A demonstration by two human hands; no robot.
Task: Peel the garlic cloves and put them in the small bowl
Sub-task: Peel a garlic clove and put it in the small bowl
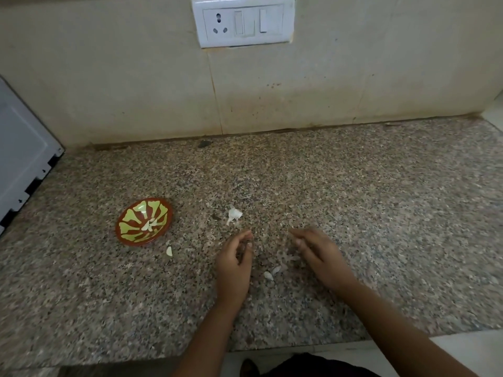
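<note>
A small red bowl (144,221) with a green pattern stands on the granite counter (353,213) at the left, with peeled garlic cloves (149,225) inside. One clove (169,251) lies just right of the bowl. Two small cloves (271,273) lie between my hands. A clump of white garlic skin (233,215) lies beyond them. My left hand (235,265) hovers over the counter with fingers loosely curled, holding nothing I can see. My right hand (318,254) is blurred, its fingers stretched forward and relaxed, empty.
A white appliance (21,148) stands at the far left of the counter. A white socket and switch plate (243,21) is on the tiled wall behind. The counter's front edge runs near the bottom right, with floor below.
</note>
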